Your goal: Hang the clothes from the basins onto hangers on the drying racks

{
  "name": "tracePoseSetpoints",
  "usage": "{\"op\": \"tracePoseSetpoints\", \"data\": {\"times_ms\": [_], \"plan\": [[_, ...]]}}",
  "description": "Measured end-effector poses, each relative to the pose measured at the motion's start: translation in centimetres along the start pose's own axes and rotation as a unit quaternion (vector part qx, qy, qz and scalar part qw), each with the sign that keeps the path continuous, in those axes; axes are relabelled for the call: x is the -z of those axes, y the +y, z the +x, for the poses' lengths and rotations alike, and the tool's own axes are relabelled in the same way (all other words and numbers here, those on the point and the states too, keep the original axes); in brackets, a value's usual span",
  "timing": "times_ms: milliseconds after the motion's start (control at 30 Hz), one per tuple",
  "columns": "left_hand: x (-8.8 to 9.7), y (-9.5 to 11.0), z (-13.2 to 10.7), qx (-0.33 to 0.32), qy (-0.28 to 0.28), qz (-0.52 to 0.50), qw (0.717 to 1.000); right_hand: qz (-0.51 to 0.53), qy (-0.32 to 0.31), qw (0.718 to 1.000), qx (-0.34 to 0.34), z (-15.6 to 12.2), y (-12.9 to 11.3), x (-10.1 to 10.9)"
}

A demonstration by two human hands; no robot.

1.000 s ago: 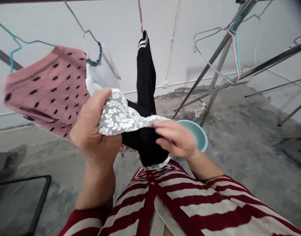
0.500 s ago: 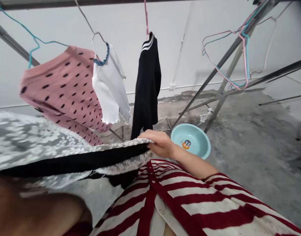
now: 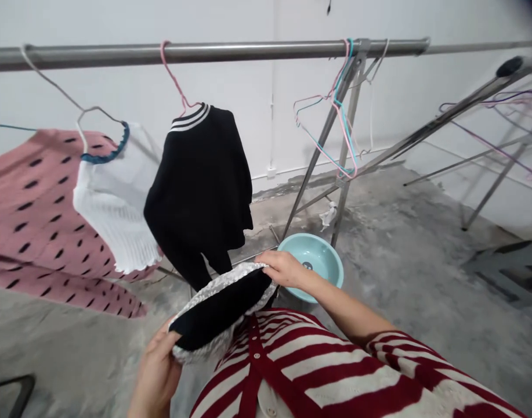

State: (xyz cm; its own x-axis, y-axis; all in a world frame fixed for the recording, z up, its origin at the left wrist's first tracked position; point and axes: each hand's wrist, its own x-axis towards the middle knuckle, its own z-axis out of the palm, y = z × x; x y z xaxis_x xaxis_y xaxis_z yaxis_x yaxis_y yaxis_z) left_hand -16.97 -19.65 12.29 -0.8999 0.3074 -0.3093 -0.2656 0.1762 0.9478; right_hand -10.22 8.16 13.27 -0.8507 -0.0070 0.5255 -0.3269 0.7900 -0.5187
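While the left hand (image 3: 155, 371) grips a lace-edged black garment (image 3: 217, 310), the right hand (image 3: 283, 270) pinches its upper edge, a teal basin (image 3: 320, 261) at one o'clock.

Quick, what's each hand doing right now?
Left hand: closed, holding the lower edge of the black lace-trimmed garment.
Right hand: closed, gripping the garment's upper lace edge.

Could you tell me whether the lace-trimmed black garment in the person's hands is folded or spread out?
Folded: the black garment is doubled over, its lace rim showing, between left hand and right hand.
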Motion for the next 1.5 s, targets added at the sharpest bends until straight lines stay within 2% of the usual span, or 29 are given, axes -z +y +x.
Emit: {"op": "tracePoseSetpoints", "data": {"times_ms": [33, 100, 200, 267, 333, 400, 500, 567, 633, 733, 833, 900, 967, 1100, 1167, 1233, 1267, 1333, 1433, 1500], "plan": [[-0.5, 0.3, -0.4, 0.027, -0.024, -0.034, 0.999, -0.007, 0.008, 1.0, 0.0, -0.3, 0.5, 1.1], [-1.6, 1.0, -1.3, 0.061, -0.085, -0.037, 0.994, -0.023, 0.031, 0.999, -0.002, -0.3, 1.6, 4.2], [-3.3, 2.0, -2.4, 0.053, -0.182, 0.07, 0.979, -0.067, 0.132, 0.989, -0.016, 1.0, 3.9, 11.0], [-4.3, 2.9, -2.9, 0.026, -0.247, 0.147, 0.957, -0.141, 0.281, 0.948, -0.047, 2.8, 5.8, 16.1], [-5.0, 3.6, -3.2, -0.002, -0.293, 0.189, 0.937, -0.188, 0.354, 0.913, -0.082, 5.1, 7.8, 20.4], [-5.6, 4.0, -3.3, -0.023, -0.314, 0.21, 0.926, -0.223, 0.367, 0.894, -0.128, 7.4, 9.9, 23.3], [-6.1, 3.5, -3.2, -0.044, -0.287, 0.252, 0.923, -0.236, 0.353, 0.882, -0.203, 9.7, 12.5, 24.9], [-6.1, 2.8, -2.9, -0.071, -0.231, 0.312, 0.919, -0.228, 0.36, 0.877, -0.222, 10.4, 13.4, 25.0], [-5.9, 2.1, -2.4, -0.136, -0.162, 0.387, 0.897, -0.223, 0.379, 0.872, -0.215, 10.6, 13.7, 25.0], [-5.0, 1.7, -1.8, -0.295, -0.027, 0.448, 0.844, -0.221, 0.414, 0.86, -0.201, 10.8, 12.9, 25.5], [-4.4, 2.3, -1.8, -0.432, 0.099, 0.446, 0.778, -0.21, 0.432, 0.857, -0.189, 10.2, 11.5, 25.8], [-4.2, 3.2, -2.2, -0.485, 0.161, 0.436, 0.741, -0.184, 0.427, 0.869, -0.17, 8.7, 10.5, 24.9], [-4.3, 4.3, -2.5, -0.516, 0.212, 0.421, 0.715, -0.148, 0.423, 0.881, -0.15, 6.2, 9.7, 22.5], [-5.0, 7.1, -2.0, -0.535, 0.274, 0.392, 0.697, -0.037, 0.414, 0.896, -0.155, 0.0, 8.7, 13.7], [-5.4, 8.6, -1.0, -0.524, 0.291, 0.404, 0.691, 0.168, 0.326, 0.91, -0.191, -2.2, 8.3, 9.6], [-5.9, 10.0, 0.5, -0.512, 0.273, 0.427, 0.694, 0.296, 0.236, 0.896, -0.234, -3.3, 7.7, 7.1], [-6.1, 10.6, 1.3, -0.49, 0.265, 0.45, 0.698, 0.315, 0.211, 0.89, -0.252, -3.6, 7.4, 6.5], [-6.7, 11.6, 3.0, -0.445, 0.259, 0.487, 0.705, 0.328, 0.205, 0.881, -0.272, -4.1, 6.5, 6.8], [-7.8, 12.3, 5.3, -0.405, 0.248, 0.515, 0.713, 0.388, 0.215, 0.858, -0.258, -6.1, 5.3, 9.0], [-8.5, 12.5, 6.4, -0.393, 0.242, 0.524, 0.716, 0.422, 0.192, 0.849, -0.255, -8.0, 4.6, 10.4]]}}
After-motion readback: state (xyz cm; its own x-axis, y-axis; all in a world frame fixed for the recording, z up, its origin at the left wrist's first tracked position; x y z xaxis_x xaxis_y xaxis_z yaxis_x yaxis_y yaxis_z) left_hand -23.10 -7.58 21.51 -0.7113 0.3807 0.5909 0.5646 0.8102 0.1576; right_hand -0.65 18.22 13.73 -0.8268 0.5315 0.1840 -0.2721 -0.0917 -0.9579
